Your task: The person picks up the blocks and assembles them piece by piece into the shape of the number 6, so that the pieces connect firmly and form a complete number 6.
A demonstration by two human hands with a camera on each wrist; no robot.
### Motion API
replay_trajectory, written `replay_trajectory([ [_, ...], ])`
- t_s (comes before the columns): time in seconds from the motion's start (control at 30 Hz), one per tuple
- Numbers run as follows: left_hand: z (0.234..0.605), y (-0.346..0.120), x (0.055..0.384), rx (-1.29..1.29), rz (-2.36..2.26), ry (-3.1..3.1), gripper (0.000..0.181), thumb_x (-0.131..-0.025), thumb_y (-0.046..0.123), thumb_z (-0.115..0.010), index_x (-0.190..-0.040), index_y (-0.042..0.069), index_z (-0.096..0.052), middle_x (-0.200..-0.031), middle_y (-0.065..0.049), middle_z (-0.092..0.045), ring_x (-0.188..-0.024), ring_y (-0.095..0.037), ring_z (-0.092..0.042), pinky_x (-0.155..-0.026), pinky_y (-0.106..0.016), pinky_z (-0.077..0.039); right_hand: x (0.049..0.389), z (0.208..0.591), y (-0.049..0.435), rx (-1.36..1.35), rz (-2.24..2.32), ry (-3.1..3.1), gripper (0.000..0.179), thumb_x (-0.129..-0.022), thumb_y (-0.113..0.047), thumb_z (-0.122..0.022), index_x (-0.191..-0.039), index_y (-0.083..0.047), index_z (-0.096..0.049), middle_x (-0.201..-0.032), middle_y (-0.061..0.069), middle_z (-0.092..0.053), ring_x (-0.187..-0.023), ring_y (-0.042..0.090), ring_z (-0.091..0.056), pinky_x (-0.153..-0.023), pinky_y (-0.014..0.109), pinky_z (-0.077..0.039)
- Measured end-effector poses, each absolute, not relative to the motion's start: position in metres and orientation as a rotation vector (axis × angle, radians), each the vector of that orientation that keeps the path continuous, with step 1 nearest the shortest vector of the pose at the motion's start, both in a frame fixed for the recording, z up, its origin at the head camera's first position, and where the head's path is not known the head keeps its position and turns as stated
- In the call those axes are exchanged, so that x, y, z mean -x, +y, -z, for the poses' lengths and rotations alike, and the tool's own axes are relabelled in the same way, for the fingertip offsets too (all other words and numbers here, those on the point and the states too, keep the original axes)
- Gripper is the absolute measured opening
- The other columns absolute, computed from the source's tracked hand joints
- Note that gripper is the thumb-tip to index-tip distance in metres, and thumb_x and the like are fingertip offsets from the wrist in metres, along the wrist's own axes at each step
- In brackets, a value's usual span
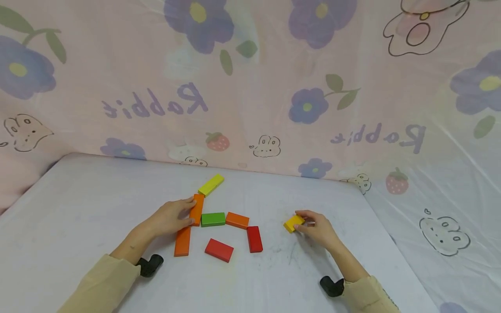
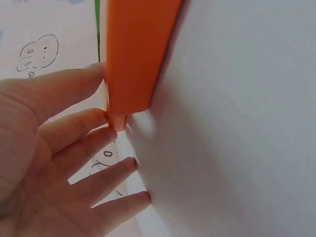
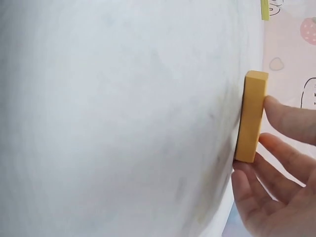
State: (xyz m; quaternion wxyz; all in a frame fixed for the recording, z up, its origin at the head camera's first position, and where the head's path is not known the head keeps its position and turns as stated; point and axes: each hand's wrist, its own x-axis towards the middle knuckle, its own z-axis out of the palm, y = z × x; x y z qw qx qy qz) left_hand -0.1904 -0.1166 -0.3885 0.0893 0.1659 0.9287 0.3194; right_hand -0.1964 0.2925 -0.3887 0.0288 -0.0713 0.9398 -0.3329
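My left hand (image 1: 171, 216) pinches the upper orange block (image 1: 197, 210), with fingertips near its far end and the thumb near its close end. A second orange block (image 1: 182, 241) lies just below it; the left wrist view shows the left hand (image 2: 64, 158) beside a large orange block (image 2: 138, 54). My right hand (image 1: 318, 229) grips a yellow block (image 1: 293, 223) at the right, thumb and fingers on its sides. In the right wrist view this yellow block (image 3: 252, 116) stays low at the white surface. A green block (image 1: 213, 219) lies right of the upper orange one.
A brighter yellow block (image 1: 211, 185) slants away from the upper orange block. Right of the green block come another orange block (image 1: 237, 220) and a red block (image 1: 255, 239). A second red block (image 1: 219, 250) lies apart in front. A patterned curtain (image 1: 250, 100) rises behind the white table (image 1: 98, 195).
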Motion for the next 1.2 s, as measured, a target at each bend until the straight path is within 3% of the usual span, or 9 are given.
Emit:
replay_trajectory([
  [0.97,0.386,-0.119,0.192,-0.528,-0.977,2.751,0.055,-0.09,0.015,-0.064,-0.137,-0.007,-0.047,-0.146,-0.027,-0.039,-0.133,-0.048,-0.036,-0.108,-0.06,-0.033,0.182,0.382,0.283,0.36,0.989,2.744,0.047,-0.078,-0.019,-0.08,-0.118,-0.001,-0.064,-0.113,0.013,-0.064,-0.095,0.022,-0.058,-0.084,0.037,-0.052],
  [1.2,0.385,-0.12,0.191,-0.522,-0.976,2.759,0.054,-0.089,0.014,-0.063,-0.137,-0.006,-0.047,-0.146,-0.027,-0.04,-0.133,-0.048,-0.036,-0.107,-0.06,-0.033,0.18,0.381,0.278,0.478,0.982,2.641,0.041,-0.076,-0.02,-0.081,-0.109,-0.003,-0.065,-0.096,0.006,-0.062,-0.085,0.021,-0.053,-0.071,0.022,-0.047],
])
